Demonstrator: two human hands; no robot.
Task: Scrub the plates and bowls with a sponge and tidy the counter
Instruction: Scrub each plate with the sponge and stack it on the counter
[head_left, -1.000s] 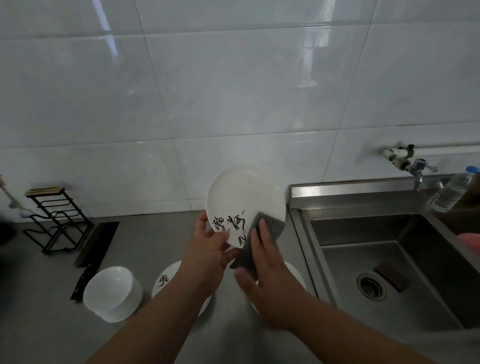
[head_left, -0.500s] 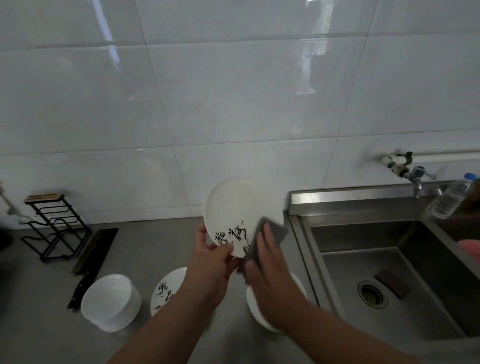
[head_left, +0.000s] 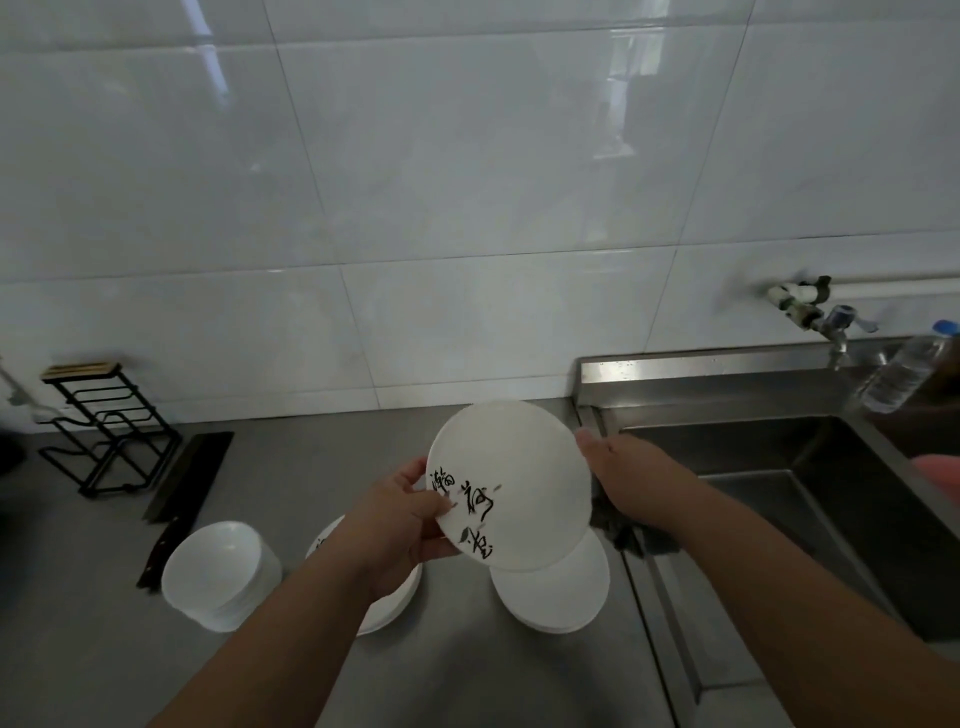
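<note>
My left hand (head_left: 400, 519) grips the lower left rim of a white plate (head_left: 514, 467) with black brush lettering, held tilted above the counter. My right hand (head_left: 623, 478) is at the plate's right rim with the thumb on the edge and the fingers hidden behind the plate. A dark grey sponge (head_left: 631, 535) shows just under that hand. Below on the counter sit a stack of white plates (head_left: 558, 597), a lettered plate stack (head_left: 387, 603) partly under my left wrist, and stacked white bowls (head_left: 218, 571).
A steel sink (head_left: 779, 457) lies to the right, with a tap (head_left: 836, 325) and a water bottle (head_left: 904, 374) behind it. A black wire rack (head_left: 104, 431) and a cleaver (head_left: 182, 483) stand at the back left. Something pink (head_left: 943, 475) shows at the right edge.
My right hand has slid with the sponge off the plate's face to its right rim and back. The plate now faces me with the whole front uncovered.
</note>
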